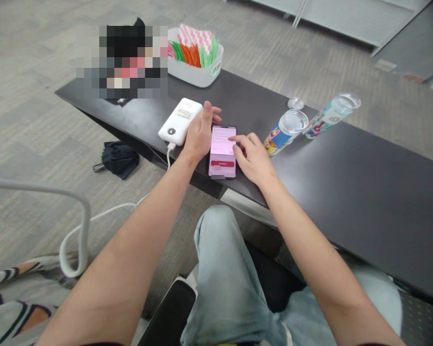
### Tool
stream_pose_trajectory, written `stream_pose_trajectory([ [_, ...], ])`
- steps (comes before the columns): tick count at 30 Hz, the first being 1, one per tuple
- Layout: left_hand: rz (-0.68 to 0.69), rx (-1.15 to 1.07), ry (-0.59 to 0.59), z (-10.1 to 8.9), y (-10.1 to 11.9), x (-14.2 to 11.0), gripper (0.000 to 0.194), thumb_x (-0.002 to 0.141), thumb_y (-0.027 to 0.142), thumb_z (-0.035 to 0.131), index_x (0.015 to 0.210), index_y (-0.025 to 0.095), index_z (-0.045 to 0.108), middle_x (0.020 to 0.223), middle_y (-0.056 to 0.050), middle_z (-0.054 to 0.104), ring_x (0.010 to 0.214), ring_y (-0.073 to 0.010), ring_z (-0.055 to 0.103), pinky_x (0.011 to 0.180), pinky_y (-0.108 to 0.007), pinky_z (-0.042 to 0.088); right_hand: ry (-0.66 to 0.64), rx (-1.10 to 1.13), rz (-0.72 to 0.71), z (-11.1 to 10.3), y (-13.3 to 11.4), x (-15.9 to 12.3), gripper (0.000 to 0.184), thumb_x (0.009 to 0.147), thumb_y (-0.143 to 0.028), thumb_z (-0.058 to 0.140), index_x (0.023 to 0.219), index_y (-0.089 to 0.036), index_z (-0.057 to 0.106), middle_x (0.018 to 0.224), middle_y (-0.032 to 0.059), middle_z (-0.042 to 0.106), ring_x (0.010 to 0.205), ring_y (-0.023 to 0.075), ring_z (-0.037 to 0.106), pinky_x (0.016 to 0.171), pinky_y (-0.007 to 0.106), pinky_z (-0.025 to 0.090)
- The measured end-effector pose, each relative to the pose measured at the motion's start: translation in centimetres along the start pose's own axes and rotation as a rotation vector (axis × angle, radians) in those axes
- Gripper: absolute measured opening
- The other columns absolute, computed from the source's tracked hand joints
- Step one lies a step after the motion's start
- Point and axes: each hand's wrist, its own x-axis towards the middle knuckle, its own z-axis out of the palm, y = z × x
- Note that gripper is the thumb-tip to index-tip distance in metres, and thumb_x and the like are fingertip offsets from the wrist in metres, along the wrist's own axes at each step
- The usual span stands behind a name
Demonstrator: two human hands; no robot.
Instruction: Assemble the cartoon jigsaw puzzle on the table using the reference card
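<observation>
A smartphone (222, 150) lies face up on the dark table with its pinkish screen lit. My left hand (201, 130) rests on edge along its left side, thumb up and fingers apart, holding nothing. Over the screen's right part reaches my right hand (254, 156); its index finger points at the glass and the thumb is near the phone's edge. That hand grips nothing. Just left of my left hand is a white power bank (180, 120) with a white cable (170, 149) plugged into its near end.
Two clear-topped printed cans (285, 132) stand right of my right hand, with a clear lid (295, 103) behind. A white basket (195, 74) of colourful packets sits at the table's far left. A folded black umbrella (120, 159) lies on the floor. Another person's striped clothing (21, 307) shows lower left.
</observation>
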Motion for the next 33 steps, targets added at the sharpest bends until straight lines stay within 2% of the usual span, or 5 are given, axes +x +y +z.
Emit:
stream_pose_trajectory([
  [4, -0.006, 0.014, -0.008, 0.0, 0.2, -0.1, 0.098, 0.115, 0.110, 0.030, 0.126, 0.032, 0.088, 0.121, -0.013, 0.089, 0.123, -0.0338, 0.084, 0.126, -0.059, 0.065, 0.011, 0.056, 0.022, -0.3, 0.3, 0.0, 0.049, 0.117, -0.032, 0.065, 0.166, -0.031, 0.072, 0.119, 0.0097, 0.077, 0.109, 0.0362, 0.076, 0.115, 0.059, 0.071],
  [10, 0.010, -0.023, -0.015, -0.1, 0.0, 0.0, 0.097, 0.114, 0.111, 0.031, 0.125, 0.032, 0.087, 0.120, -0.013, 0.088, 0.122, -0.0343, 0.083, 0.125, -0.060, 0.064, -0.031, 0.099, 0.030, -0.5, 0.5, 0.1, 0.050, 0.111, -0.031, 0.070, 0.161, -0.028, 0.068, 0.107, 0.0052, 0.077, 0.094, 0.0333, 0.076, 0.100, 0.057, 0.072],
  [19, 0.003, 0.042, -0.012, 0.0, 0.3, 0.0, 0.097, 0.114, 0.111, 0.033, 0.127, 0.032, 0.087, 0.118, -0.010, 0.085, 0.121, -0.0320, 0.082, 0.120, -0.054, 0.064, -0.010, 0.101, 0.075, -0.4, 0.4, 0.3, 0.043, 0.114, -0.037, 0.070, 0.157, -0.030, 0.068, 0.100, 0.0023, 0.076, 0.089, 0.0317, 0.075, 0.095, 0.052, 0.068],
  [26, 0.048, 0.077, -0.021, -0.3, 0.1, 0.0, 0.092, 0.115, 0.108, 0.037, 0.124, 0.033, 0.089, 0.119, -0.013, 0.088, 0.122, -0.0349, 0.083, 0.118, -0.058, 0.065, -0.022, 0.135, 0.082, -0.7, 0.0, 0.1, 0.037, 0.117, -0.043, 0.068, 0.153, -0.032, 0.071, 0.099, 0.0021, 0.078, 0.087, 0.0303, 0.070, 0.090, 0.047, 0.065],
  [33, 0.042, 0.092, -0.009, -0.4, -0.2, 0.4, 0.093, 0.108, 0.114, 0.038, 0.116, 0.035, 0.086, 0.117, -0.015, 0.086, 0.118, -0.0364, 0.080, 0.117, -0.062, 0.065, -0.131, 0.276, 0.076, -1.9, -1.2, -1.8, 0.037, 0.116, -0.060, 0.068, 0.141, -0.034, 0.077, 0.088, -0.0014, 0.065, 0.083, 0.0297, 0.069, 0.088, 0.048, 0.064],
])
